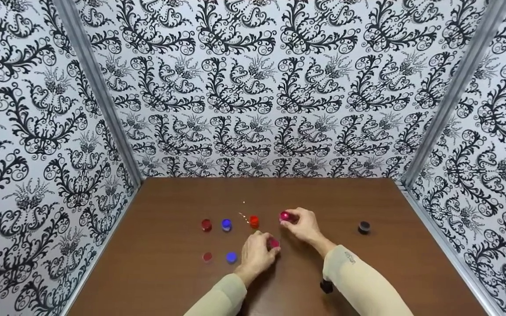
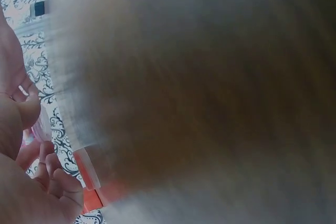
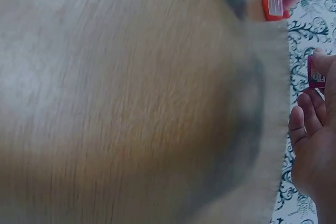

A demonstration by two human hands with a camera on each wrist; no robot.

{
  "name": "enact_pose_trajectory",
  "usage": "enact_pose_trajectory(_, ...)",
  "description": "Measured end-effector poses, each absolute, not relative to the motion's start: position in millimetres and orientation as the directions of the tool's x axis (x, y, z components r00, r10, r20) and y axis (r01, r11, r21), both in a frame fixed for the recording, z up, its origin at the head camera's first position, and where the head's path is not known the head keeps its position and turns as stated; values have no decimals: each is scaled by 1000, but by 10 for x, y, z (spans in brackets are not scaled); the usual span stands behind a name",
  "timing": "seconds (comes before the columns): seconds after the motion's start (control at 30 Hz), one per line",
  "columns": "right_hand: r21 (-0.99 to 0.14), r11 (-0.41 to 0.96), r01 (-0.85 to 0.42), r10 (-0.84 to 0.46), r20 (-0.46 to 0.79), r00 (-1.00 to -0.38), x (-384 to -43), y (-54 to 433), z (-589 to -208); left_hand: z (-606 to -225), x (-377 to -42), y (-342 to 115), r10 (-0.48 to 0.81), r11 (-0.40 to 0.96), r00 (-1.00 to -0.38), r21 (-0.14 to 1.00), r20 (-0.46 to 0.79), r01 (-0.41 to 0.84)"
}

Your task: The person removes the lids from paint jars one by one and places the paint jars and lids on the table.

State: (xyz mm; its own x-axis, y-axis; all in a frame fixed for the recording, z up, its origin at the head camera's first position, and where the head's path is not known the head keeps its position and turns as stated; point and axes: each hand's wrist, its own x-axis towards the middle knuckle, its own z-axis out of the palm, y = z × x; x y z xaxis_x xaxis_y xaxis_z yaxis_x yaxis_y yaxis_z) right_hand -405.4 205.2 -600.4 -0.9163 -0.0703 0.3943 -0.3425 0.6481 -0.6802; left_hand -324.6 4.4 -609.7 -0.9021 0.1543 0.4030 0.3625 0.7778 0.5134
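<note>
My left hand pinches a small clear pot with pink in it between thumb and fingers, low over the table at the middle. Farther right and a little farther back, my right hand holds a magenta lid-like piece by its fingertips. A label shows on this magenta piece in the right wrist view. Just beyond my left fingers stands a small orange pot. In the left wrist view, a clear pinkish rim shows between the fingers, partly hidden.
Left on the brown table sit a dark red piece and a blue piece, with a red pot and a blue pot nearer. A black pot stands right; a black piece lies by the right sleeve. Patterned walls enclose the table.
</note>
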Motion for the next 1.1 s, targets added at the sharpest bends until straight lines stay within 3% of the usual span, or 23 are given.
enact_pose_trajectory(0.33, -650, 710, -272, -73, 317, -946, -4183, 2041, -6111, -6069, -3243, 119, 213, 882, -867, 293, 451, 369)
enact_pose_trajectory(0.8, -612, 762, -214, -75, 245, -967, -4224, 2006, -6146, -6079, -3327, 164, 238, 918, -908, 225, 345, 326)
enact_pose_trajectory(1.1, -593, 786, -174, -42, 230, -972, -4224, 1947, -6159, -6050, -3338, 177, 239, 936, -905, 164, 352, 311)
